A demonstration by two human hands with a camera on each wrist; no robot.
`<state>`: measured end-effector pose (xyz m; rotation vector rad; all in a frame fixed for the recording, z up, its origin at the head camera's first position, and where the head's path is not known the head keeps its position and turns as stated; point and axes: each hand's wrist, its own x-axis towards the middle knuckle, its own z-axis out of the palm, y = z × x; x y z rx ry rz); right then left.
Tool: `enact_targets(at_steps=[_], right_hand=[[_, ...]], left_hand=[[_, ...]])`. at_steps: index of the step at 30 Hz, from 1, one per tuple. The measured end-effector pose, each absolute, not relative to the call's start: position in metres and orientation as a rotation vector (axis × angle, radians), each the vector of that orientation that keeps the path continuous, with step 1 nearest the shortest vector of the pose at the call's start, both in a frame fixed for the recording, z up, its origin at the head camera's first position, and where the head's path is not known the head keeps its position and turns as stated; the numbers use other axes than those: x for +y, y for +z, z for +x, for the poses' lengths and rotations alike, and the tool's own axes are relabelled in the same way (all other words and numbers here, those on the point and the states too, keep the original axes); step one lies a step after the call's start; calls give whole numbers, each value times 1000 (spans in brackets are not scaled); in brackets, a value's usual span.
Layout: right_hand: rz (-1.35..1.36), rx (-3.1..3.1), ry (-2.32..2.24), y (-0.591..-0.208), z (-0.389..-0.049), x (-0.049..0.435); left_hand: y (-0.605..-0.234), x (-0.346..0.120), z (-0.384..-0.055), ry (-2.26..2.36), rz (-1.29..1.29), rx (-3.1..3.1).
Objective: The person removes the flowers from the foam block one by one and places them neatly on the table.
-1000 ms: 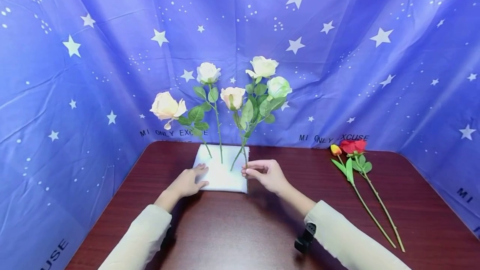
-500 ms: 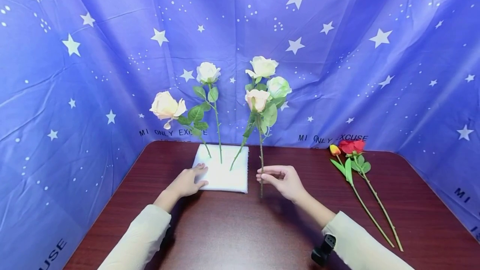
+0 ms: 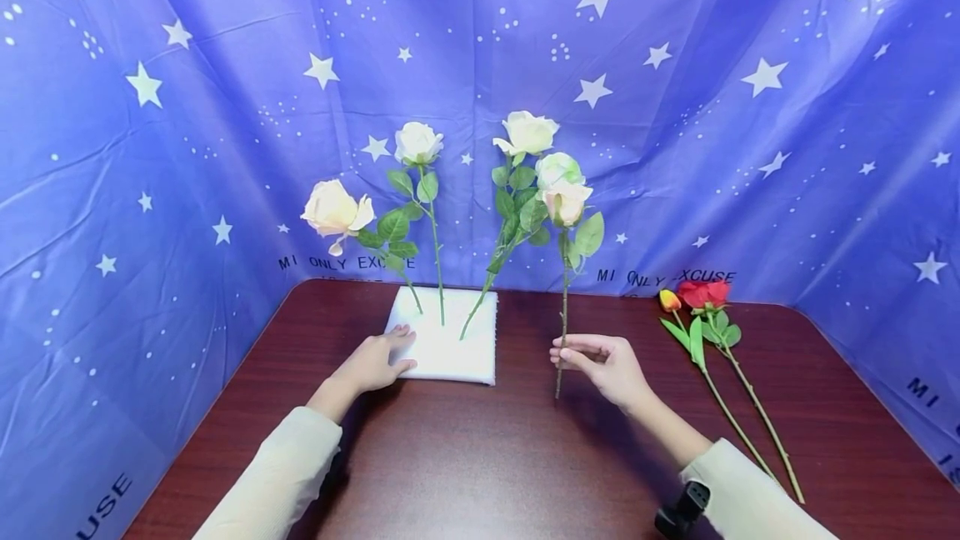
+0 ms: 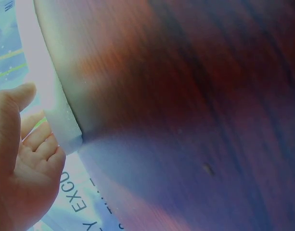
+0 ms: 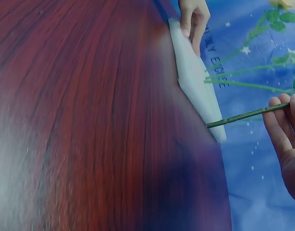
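Note:
My right hand pinches the lower stem of a pale pink rose between thumb and fingers. The rose stands upright, apart from the foam, to the right of a white foam block. In the right wrist view the cut end of its stem sticks out past the fingers. My left hand rests on the left edge of the block, fingers extended and thumb apart. Out of the foam rise a peach rose, a white rose, a cream rose and a greenish-white rose, partly hidden by the held one.
At the right of the dark red wooden table lie a red rose and an orange-yellow tulip, stems pointing toward the front. A blue star-printed cloth hangs behind and at both sides.
My right hand has carried the pale pink rose away from the foam block, rightward past its right edge. The left hand has stayed on the block.

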<state>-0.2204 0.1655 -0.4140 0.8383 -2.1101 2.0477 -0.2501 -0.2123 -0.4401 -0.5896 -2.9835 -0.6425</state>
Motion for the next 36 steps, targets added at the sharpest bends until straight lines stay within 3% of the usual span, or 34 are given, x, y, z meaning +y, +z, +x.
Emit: enact_targets(at_steps=[36], right_hand=[[588,-2135,2107,-438,-201,272]], left_hand=[[-440,-212,-250,-621,-604,-2979]])
